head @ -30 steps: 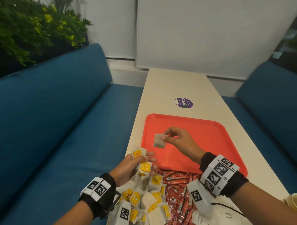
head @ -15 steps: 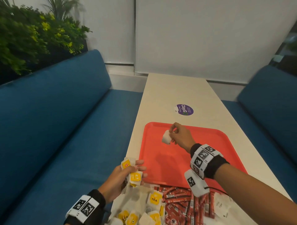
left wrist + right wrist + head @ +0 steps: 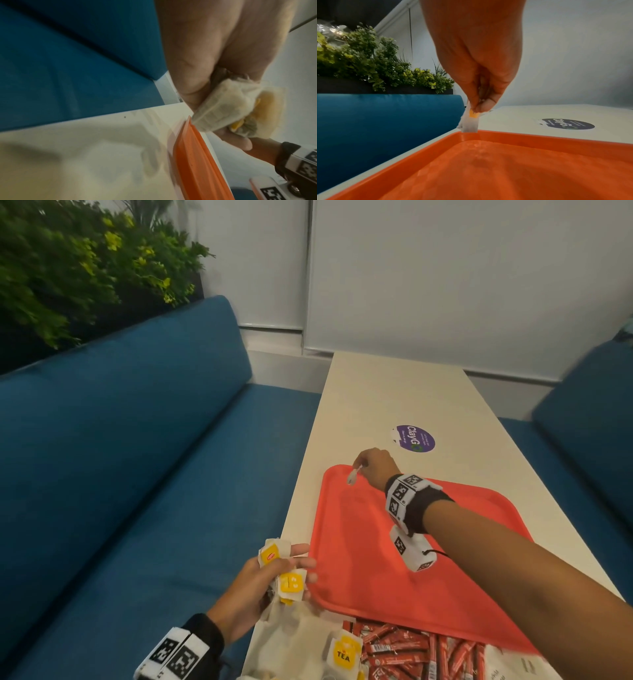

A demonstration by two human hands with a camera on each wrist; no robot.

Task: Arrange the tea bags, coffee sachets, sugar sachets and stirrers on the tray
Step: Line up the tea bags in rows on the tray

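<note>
Right hand pinches one tea bag just above the tray's far corner; left hand grips several tea bags beside its near edge.

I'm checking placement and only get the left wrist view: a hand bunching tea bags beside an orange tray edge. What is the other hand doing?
Observer: The right hand pinches one tea bag above the tray's far left corner.
Operator: Has it landed?
Observer: Not yet; in the right wrist view it hangs just over the rim.
Operator: Anything on the tray?
Observer: No items are visible on it; the red sachets lie on the table near its close edge.
</note>
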